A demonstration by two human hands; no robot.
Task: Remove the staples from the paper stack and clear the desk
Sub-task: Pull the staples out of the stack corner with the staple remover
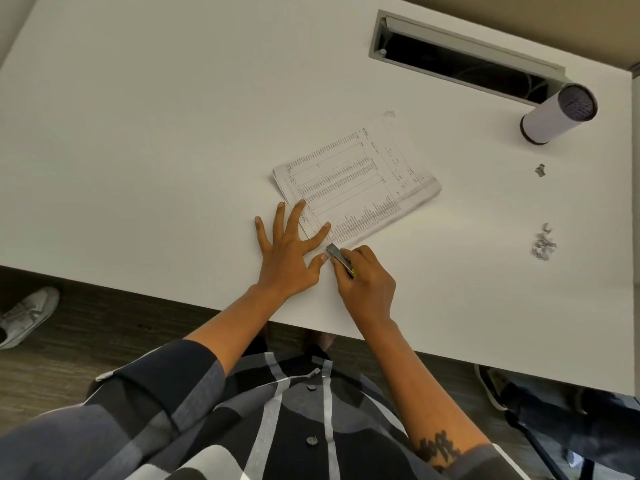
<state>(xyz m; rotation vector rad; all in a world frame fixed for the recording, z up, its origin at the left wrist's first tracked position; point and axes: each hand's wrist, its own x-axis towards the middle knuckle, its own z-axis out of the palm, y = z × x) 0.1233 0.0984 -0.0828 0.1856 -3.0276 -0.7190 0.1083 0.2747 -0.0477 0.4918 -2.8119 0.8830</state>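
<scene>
Here a white desk [138,133] fills most of the view, with a long grey cable slot [464,53] cut into its far side and, just beside the slot's right end, a white cylinder [557,114] with a dark mesh top standing on the surface. Near the middle lies the paper stack [356,181], turned at an angle, its top sheet printed with rows and columns of small text; the sheets are slightly fanned at the edges. The left hand [287,251] is spread wide, fingers straight, with its middle and index fingertips resting on the near corner of the stack and the others on the bare desk. The right hand [367,282] curls its fingers around a small metal staple remover [338,258], whose tip touches the near edge of the paper just beside the left thumb. Well to the right, a little heap of pulled staples [543,244] lies on the desk, and a few more loose staples [539,170] sit farther back, near the cylinder. A tiny paper scrap [389,114] lies just beyond the stack's far corner.
</scene>
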